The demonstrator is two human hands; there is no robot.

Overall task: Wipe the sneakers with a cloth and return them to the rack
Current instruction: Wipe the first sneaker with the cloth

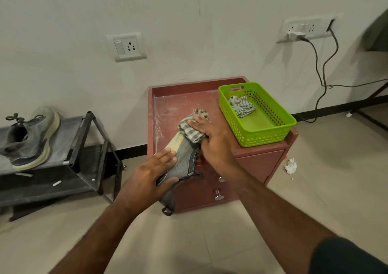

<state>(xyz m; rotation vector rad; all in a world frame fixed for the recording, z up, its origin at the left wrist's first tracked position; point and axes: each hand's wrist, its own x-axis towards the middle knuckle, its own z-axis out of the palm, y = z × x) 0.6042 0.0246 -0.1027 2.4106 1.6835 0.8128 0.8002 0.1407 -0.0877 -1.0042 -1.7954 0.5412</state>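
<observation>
wiping in progress: right hand (212, 135) presses a checked cloth (189, 130) onto the toe end of a grey sneaker (184, 158), fingers mostly straight over the cloth, thumb side hidden so can't tell if it also pinches it. left hand (151, 173) holds the sneaker's heel half, fingers laid along the side and thumb curled under the collar. sneaker lies on its side, pale sole facing left, toe on the red tabletop (174, 103), heel overhanging the front edge above the drawer knobs.

second sneaker (29, 139) sits on the top shelf of the black rack (88, 147), well apart to the left. can't tell whether it's been wiped.

green basket (258, 114) on the tabletop's right corner holds another checked rag (241, 105). crumpled tissue (290, 165) on the floor right of the cabinet.

my read: roughly mid-task. left: finish this sneaker, return it to the rack beside its pair.
</observation>
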